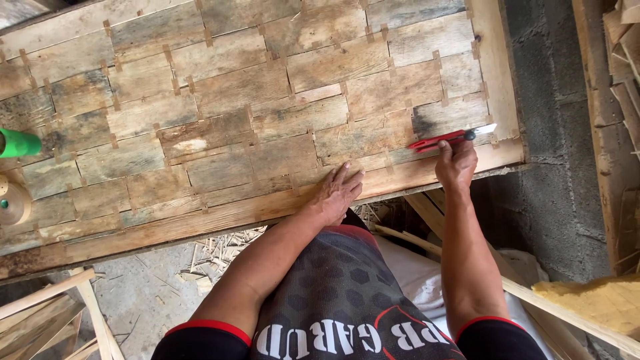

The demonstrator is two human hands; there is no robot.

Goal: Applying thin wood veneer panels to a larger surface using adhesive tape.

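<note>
Right hand (456,164) clenched round red utility knife (445,139) near woven panel's (233,100) right edge, left hand (339,192) open, flat on near edge

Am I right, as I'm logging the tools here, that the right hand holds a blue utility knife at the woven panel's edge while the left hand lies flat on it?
Not quite: the head view shows the utility knife in the right hand is red, not blue. The left hand does lie flat on the woven wooden-strip panel.

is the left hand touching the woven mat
Touching. The head view shows the left hand pressed flat, fingers spread, on the woven mat near its front edge, with no gap; the right hand holds a red cutter.
</note>
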